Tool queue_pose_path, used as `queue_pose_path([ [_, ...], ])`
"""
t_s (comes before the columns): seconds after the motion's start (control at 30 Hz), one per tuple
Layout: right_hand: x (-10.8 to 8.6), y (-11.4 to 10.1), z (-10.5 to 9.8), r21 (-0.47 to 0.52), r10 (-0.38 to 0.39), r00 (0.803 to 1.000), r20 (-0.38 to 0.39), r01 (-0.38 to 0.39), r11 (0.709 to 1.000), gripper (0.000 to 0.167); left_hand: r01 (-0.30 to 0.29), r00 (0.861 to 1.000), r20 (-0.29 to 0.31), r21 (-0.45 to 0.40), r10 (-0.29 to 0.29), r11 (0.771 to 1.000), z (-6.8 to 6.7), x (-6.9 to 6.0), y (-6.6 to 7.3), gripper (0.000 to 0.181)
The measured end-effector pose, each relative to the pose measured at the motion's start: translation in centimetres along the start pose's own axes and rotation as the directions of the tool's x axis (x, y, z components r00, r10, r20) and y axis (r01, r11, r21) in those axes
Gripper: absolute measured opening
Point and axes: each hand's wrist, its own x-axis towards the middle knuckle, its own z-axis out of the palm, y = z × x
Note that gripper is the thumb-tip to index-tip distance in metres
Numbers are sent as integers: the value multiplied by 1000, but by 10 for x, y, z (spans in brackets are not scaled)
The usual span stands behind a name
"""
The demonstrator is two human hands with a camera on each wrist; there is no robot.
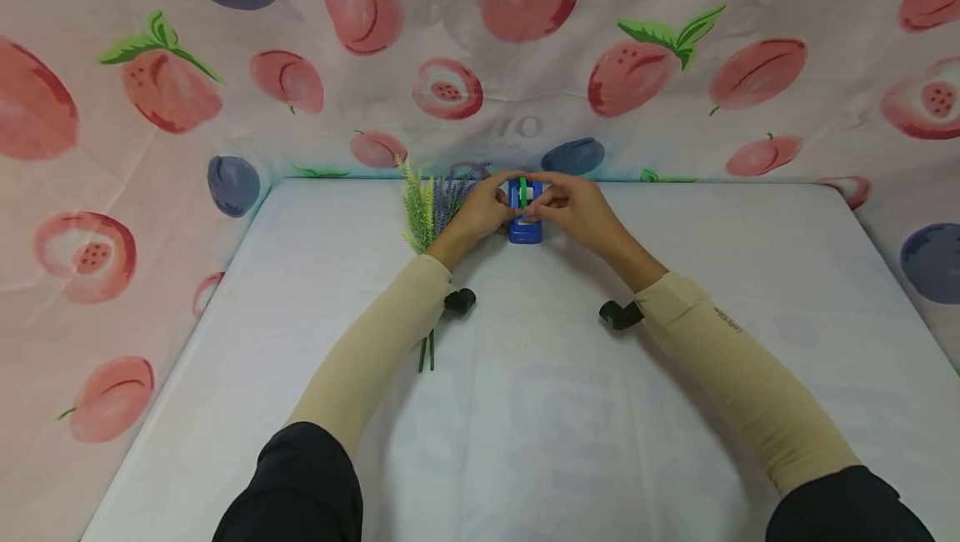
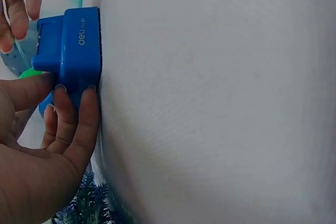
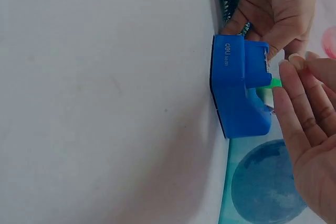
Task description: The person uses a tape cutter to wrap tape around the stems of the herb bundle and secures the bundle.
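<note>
A blue tape dispenser (image 1: 526, 230) with a green roll core (image 1: 523, 192) stands at the far edge of the white table. My left hand (image 1: 480, 213) holds its left side, the fingertips (image 2: 86, 95) against the blue body and the thumb near the green core. On the other side is my right hand (image 1: 576, 210), its fingers (image 3: 294, 108) fairly straight and close to the green core. Whether it touches the roll or a strip of tape is too unclear to see. In the left wrist view, "deli" is printed on the dispenser (image 2: 81, 45).
Yellow-green and purple flower sprigs (image 1: 420, 208) lie left of the dispenser, partly under my left forearm, their dark stems (image 1: 426, 352) pointing toward me. A fruit-patterned cloth (image 1: 517, 92) hangs behind the white table (image 1: 540, 409). Black wrist cameras (image 1: 619, 314) stick out from both sleeves.
</note>
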Motion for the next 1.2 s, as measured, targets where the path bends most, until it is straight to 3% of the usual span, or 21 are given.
queue_pose_path([
  [0.4,-7,-5,3,-30,61,997,-49,-62,998,46,3,1000,3,-1,-3,1000,1,0,2,65],
  [0.6,-10,-11,5,-13,109,994,-29,-110,994,49,-4,1000,-2,-13,4,1000,1,-1,2,65],
  [0.7,-12,-14,5,15,199,980,5,-199,980,47,-1,1000,-5,-25,1,1000,1,-1,2,66],
  [0.87,-11,-15,3,113,339,938,70,-345,932,44,-2,1000,-1,-37,2,999,1,0,1,65],
  [1.03,-9,-14,2,227,385,916,114,-401,887,36,-15,1000,6,-39,15,999,0,0,-1,65],
  [1.2,-10,-9,5,254,413,903,118,-430,866,24,7,1000,8,-64,-6,998,-1,-2,1,59],
])
